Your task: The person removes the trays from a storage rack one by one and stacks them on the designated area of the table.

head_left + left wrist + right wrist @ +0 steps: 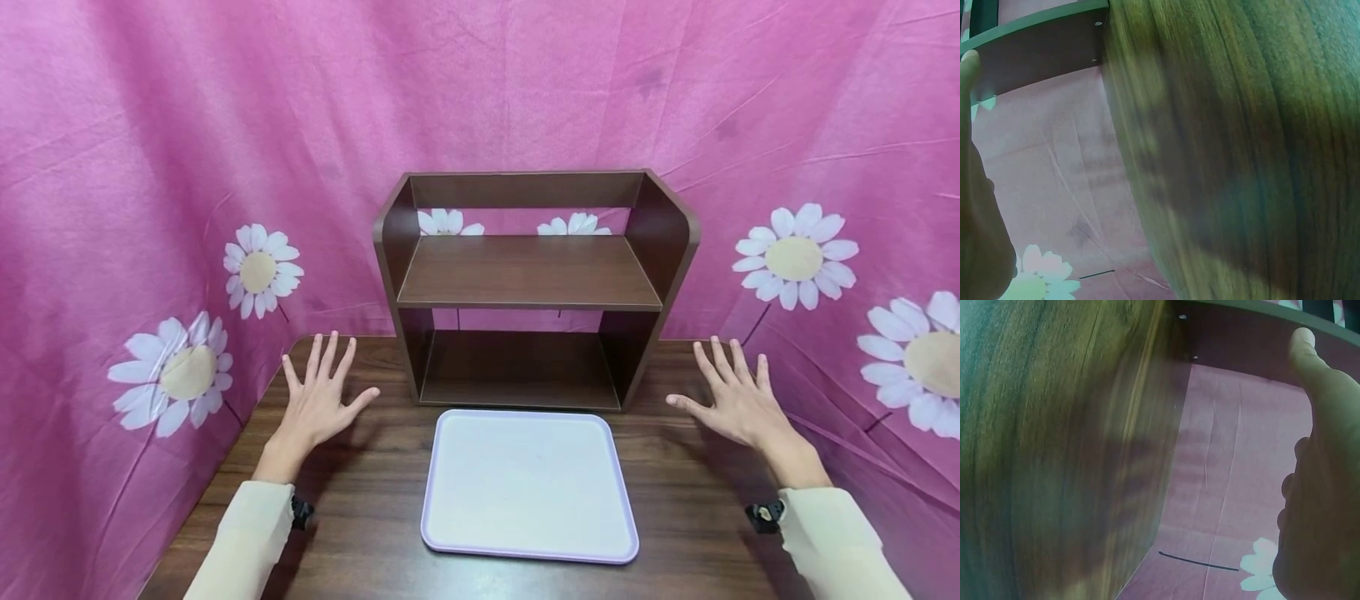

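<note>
My left hand point(318, 407) is spread above the table to the left of a brown two-tier shelf point(528, 271), fingers straight and nothing held. On the other side, my right hand point(738, 407) is likewise spread with straight fingers, holding nothing. A white tray with a lilac rim point(529, 557) lies on the table in front of the shelf, between the two forearms. Each wrist view shows part of the hand, with the left hand point(982, 219) and the right hand point(1329, 469) apart from the shelf's side panel and casting shadows on the wood.
The dark wood-grain table point(360, 533) runs back to a pink curtain point(525, 83) printed with large white daisies. The curtain also hangs close along the left and right sides. A black wrist device point(765, 517) sits under the right cuff, another point(302, 512) under the left.
</note>
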The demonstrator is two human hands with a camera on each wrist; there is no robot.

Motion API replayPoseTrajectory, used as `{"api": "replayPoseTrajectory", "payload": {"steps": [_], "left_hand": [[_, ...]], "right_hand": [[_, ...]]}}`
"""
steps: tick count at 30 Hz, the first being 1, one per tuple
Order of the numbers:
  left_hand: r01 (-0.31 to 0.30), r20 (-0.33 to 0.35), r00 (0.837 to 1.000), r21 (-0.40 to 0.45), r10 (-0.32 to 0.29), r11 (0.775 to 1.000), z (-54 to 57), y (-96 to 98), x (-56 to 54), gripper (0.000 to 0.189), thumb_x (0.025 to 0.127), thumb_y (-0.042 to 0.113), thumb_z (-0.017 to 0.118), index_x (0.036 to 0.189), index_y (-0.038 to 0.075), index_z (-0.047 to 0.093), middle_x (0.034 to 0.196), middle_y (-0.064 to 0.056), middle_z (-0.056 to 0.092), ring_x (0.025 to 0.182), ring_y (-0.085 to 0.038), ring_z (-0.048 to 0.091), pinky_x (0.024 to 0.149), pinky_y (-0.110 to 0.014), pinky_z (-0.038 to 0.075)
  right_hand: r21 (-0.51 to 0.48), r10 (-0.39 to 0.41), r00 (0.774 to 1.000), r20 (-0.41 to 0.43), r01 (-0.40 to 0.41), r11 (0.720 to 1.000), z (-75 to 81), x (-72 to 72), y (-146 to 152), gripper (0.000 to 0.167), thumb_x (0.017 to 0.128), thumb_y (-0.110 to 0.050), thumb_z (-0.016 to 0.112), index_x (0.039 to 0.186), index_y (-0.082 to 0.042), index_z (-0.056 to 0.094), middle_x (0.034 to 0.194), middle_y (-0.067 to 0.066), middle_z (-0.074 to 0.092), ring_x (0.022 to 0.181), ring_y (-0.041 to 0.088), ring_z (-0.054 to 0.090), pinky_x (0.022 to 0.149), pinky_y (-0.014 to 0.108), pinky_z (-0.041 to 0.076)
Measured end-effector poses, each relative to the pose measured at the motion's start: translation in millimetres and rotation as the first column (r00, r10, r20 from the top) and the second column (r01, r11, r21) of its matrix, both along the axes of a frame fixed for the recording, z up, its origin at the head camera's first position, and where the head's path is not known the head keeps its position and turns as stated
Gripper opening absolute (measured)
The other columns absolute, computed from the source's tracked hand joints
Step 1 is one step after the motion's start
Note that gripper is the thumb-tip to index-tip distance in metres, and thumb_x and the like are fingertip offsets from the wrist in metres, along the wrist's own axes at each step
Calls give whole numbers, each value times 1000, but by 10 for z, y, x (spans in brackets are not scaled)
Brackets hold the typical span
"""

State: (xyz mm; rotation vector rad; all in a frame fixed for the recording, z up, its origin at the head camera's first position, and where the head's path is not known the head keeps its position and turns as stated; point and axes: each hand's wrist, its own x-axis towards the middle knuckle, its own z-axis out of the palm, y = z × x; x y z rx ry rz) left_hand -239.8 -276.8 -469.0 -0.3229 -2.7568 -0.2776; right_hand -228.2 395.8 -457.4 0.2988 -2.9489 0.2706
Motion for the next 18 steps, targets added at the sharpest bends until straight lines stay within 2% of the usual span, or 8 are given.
{"api": "replayPoseTrajectory", "payload": {"steps": [10,18], "left_hand": [[-31,146,989,4,30,1000,-4,-28,-1,99,100,72,52,173,24,5,181,-10,-7,166,-36,-15,119,-82,-18],[-33,169,985,9,31,999,5,-40,-6,100,100,73,52,173,24,5,181,-12,-5,166,-37,-15,119,-81,-21]], "right_hand": [[-12,-15,999,34,15,1000,-17,-15,41,109,101,-69,55,171,-11,-6,175,31,-4,161,52,-15,121,70,-29],[-16,-24,999,47,25,1000,-35,3,51,109,101,-69,54,171,-11,-5,175,31,-4,161,52,-14,121,70,-29]]}}
